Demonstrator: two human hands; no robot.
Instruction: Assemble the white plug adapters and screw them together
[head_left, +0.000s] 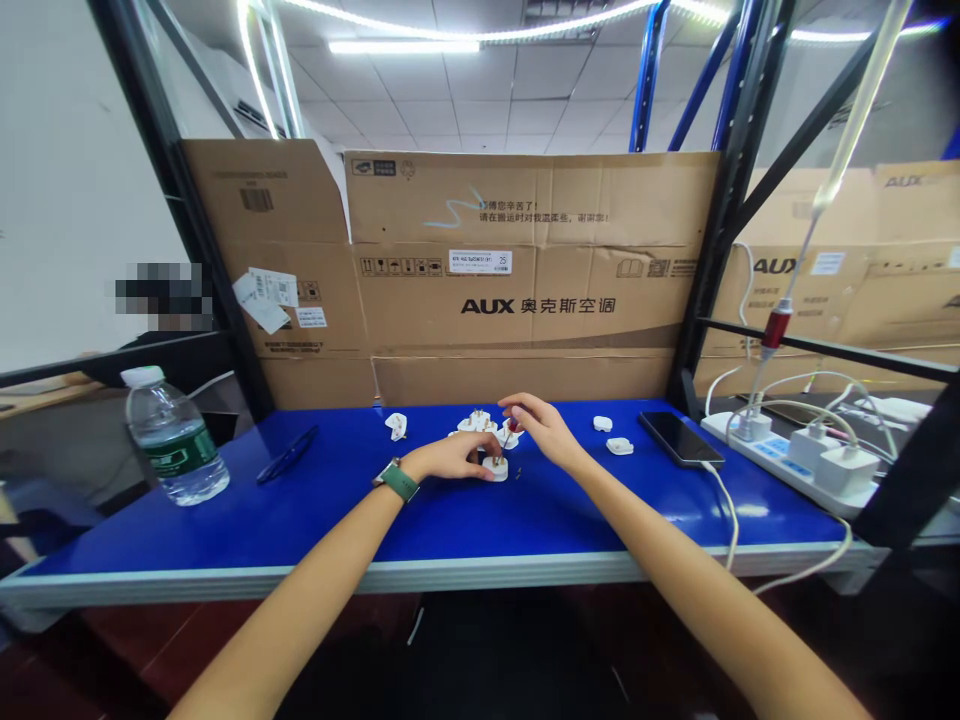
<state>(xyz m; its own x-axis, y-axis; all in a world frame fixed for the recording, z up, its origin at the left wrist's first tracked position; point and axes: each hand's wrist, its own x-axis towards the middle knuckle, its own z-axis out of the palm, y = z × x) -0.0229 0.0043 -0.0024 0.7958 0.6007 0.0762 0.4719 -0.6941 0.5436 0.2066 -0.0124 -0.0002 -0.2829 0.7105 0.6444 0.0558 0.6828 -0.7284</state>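
My left hand [454, 455], with a green watch [397, 481] on its wrist, curls its fingers around a white plug body [495, 468] on the blue bench top [360, 500]. My right hand [536, 422] is just above and to the right, fingers pinched on a small red-handled screwdriver [510, 432] pointing down at the plug. Several other white plug parts [477, 420] lie just behind both hands, with one [397, 425] further left and two [619, 446] to the right.
A water bottle [174, 436] stands at the left, a dark pen [287, 455] beside it. A black phone [680, 438] charges at the right from a white power strip [795, 455] with adapters. Cardboard boxes [525, 270] wall the back. A person sits beyond the left frame.
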